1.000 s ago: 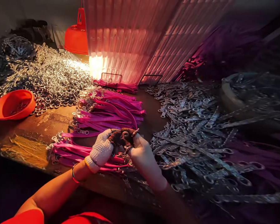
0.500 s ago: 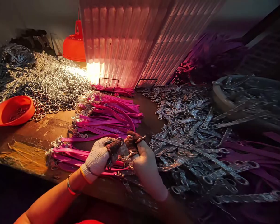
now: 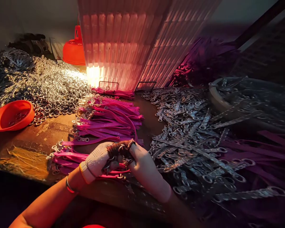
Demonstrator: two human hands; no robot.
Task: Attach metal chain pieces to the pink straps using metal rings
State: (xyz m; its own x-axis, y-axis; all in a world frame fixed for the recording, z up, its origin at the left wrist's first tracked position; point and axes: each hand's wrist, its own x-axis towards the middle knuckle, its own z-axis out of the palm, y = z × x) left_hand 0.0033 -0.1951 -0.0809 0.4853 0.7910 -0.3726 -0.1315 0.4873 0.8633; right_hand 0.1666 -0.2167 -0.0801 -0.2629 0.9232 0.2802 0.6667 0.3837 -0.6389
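Note:
My left hand (image 3: pixel 98 159), in a white dotted glove with brown-wrapped fingertips, is closed around a few small metal rings (image 3: pixel 120 148). My right hand (image 3: pixel 146 169), gloved and wrapped the same way, meets it fingertip to fingertip and is pinched shut; what lies between its fingers is too hidden to name. Under and behind both hands lie bundles of pink straps (image 3: pixel 104 123) with metal links on their left ends. A short row of dark links hangs below the left fingers. Close to the right hand spreads a heap of twisted metal chains (image 3: pixel 185 133) with ring ends.
A large pile of metal rings (image 3: pixel 54 91) sits under a red lamp (image 3: pixel 74 52) at the back left. An orange bowl (image 3: pixel 26 118) holds a few rings. Ribbed clear panels (image 3: pixel 118 38) stand behind the straps. A round tub (image 3: pixel 216 95) of chains is at the right.
My hands have come together; the fingertips, slightly apart before, now touch around the rings. The view has shifted a little.

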